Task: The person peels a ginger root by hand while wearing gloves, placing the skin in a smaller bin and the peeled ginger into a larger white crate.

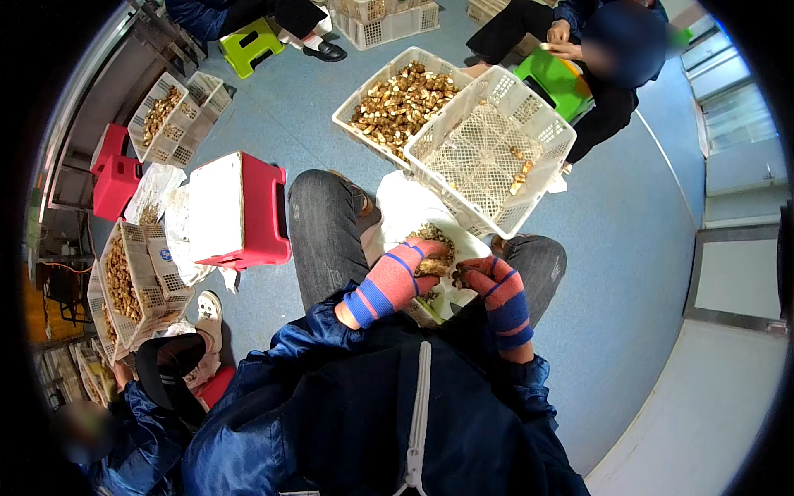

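Both hands wear striped red-and-blue knit gloves with the fingertips bare, and meet over a white plastic sheet [399, 198] between my knees. My left hand [400, 277] is closed on a brown mushroom [432, 266]. Close beside it, my right hand [495, 289] has its fingers pinched together around a small dark piece that I cannot make out. Small dark and pale trimmings [434, 235] lie in a heap on the sheet just beyond and below my hands.
A white crate full of brown-and-white mushrooms [405, 97] stands ahead; a second white crate [488, 161] with a few mushrooms overlaps it. Left are a red stool with a white top [217, 211] and more mushroom crates [124, 277]. Co-workers sit ahead and at lower left.
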The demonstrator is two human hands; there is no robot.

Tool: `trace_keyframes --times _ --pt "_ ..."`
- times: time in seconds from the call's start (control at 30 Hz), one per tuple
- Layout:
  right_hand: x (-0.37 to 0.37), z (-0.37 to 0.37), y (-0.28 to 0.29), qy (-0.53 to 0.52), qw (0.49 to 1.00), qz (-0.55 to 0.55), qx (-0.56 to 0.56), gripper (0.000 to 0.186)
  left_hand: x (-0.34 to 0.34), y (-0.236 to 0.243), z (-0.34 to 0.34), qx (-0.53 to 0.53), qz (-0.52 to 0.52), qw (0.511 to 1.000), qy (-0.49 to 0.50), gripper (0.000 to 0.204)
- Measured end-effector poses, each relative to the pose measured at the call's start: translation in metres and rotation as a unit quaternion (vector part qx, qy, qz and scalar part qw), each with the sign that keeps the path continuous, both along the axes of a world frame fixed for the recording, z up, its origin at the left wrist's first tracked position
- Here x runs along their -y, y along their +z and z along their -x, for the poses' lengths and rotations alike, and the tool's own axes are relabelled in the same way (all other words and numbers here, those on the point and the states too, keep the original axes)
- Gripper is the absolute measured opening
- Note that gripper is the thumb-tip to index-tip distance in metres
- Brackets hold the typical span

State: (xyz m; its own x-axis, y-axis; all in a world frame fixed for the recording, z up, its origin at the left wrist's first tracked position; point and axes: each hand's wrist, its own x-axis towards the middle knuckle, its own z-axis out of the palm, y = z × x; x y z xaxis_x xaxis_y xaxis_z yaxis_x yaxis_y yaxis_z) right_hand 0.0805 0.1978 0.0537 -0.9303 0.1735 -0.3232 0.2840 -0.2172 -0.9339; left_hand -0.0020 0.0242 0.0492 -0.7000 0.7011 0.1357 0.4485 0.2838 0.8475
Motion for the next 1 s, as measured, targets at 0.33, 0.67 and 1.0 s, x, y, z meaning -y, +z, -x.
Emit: trace_keyframes --times 0.33,0.67,1.0 --pt "0.012 -0.002 -0.002 0.01 0.984 -0.133 -0.122 0.019 -0.002 0.001 -0.002 -0.007 0.016 0.999 -0.028 0.04" --pt "0.015 -0.002 0.006 0.058 0.952 -0.27 -0.131 0.016 -0.001 0.007 -0.008 -0.202 0.068 0.977 0.003 0.036" --pt "-0.002 -0.01 -0.003 -0.004 0.996 -0.073 -0.042 0.02 0.002 0.011 -0.006 0.269 -0.037 0.962 -0.038 0.04"
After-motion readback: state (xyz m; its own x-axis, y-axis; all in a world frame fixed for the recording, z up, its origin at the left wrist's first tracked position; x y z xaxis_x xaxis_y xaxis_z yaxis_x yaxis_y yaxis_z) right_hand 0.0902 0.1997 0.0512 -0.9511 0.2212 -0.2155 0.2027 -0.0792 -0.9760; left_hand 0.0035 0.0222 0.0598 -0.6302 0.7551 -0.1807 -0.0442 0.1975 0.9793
